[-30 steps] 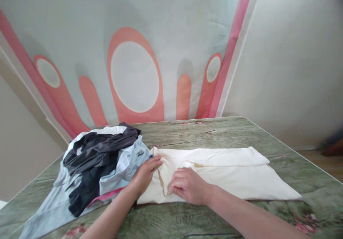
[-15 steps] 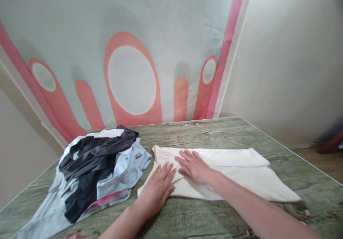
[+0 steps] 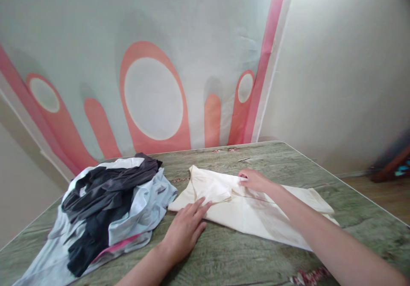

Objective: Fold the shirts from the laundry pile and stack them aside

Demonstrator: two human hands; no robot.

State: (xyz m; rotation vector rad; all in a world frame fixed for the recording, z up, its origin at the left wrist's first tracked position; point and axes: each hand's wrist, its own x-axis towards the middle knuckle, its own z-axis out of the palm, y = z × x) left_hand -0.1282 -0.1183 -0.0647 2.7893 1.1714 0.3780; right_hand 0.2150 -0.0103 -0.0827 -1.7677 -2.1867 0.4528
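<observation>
A cream-coloured folded garment lies across the table, its exact kind hidden by the folds. My right hand pinches its far edge near the middle and lifts it a little, so the cloth creases toward the left. At the near left edge of the cloth rests my left hand, fingers stretched out, the fingertips on the fabric. The garment's right end passes partly behind my right forearm.
A heap of clothes in grey, black, white and light blue lies on the left of the wood-patterned table. Behind the table hangs a pale backdrop with orange shapes. A plain wall stands to the right.
My right hand has gone from lying flat on the cream cloth to gripping its far edge. The cloth has turned slightly and bunched. My left hand has shifted a little nearer.
</observation>
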